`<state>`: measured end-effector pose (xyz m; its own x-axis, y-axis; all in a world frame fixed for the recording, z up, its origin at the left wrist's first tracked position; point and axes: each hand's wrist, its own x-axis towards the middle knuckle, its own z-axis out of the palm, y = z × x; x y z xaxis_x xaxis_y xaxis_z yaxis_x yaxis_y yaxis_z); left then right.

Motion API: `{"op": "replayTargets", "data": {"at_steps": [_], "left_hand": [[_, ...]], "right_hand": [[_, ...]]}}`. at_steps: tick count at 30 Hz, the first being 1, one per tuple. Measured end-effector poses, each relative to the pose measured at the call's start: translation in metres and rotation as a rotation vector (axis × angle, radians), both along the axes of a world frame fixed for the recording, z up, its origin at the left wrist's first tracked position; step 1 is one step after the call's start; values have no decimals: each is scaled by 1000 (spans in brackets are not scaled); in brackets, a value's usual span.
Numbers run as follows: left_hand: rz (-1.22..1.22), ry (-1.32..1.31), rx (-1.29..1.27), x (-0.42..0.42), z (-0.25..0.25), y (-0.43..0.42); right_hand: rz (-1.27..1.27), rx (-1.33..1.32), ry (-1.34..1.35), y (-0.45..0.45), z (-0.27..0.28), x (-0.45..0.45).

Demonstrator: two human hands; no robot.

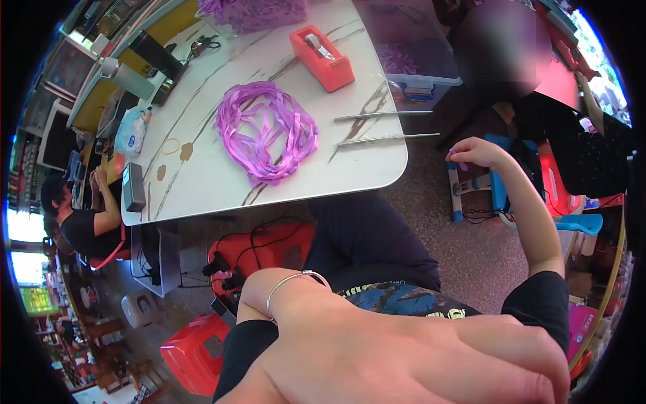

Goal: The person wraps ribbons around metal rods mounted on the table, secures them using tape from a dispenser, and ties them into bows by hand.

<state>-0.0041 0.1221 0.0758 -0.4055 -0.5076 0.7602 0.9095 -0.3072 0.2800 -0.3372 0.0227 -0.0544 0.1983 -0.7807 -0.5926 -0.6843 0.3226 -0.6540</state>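
My left hand (404,350), with a silver bangle (296,279) on its wrist, fills the lower part of the view close to the camera. Its back faces me and the frame cuts off part of its fingers, so I cannot tell whether it is closed. Off the table's right edge, my right hand (478,153) pinches a small purple piece (462,165), which looks like ribbon. A loose coil of shiny purple ribbon (306,145) lies on the white marbled table (289,195). Two thin metal rods (387,115) jut past the table's right edge.
A red tape dispenser (323,59) and a grey box (133,187) are on the table, along with a wipes pack (133,131). Red stools (195,353) and a clear bin (424,87) stand around it. One person (91,225) sits at left, another (572,148) at right.
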Motion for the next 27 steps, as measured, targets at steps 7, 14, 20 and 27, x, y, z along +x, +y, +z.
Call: {"op": "replayTargets", "data": {"at_steps": [7, 14, 20, 27], "left_hand": [[13, -89, -100, -3, 13, -13], [-17, -156, -209, 6, 24, -1], [-13, -237, -312, -15, 32, -22], [-113, -277, -310, -3, 42, -41]], "right_hand": [[-161, -1317, 268, -121, 65, -14], [-50, -1443, 278, -96, 114, 88], [27, -1289, -202, -31, 78, 162], [-38, -1099, -366, -3, 38, 188]]}}
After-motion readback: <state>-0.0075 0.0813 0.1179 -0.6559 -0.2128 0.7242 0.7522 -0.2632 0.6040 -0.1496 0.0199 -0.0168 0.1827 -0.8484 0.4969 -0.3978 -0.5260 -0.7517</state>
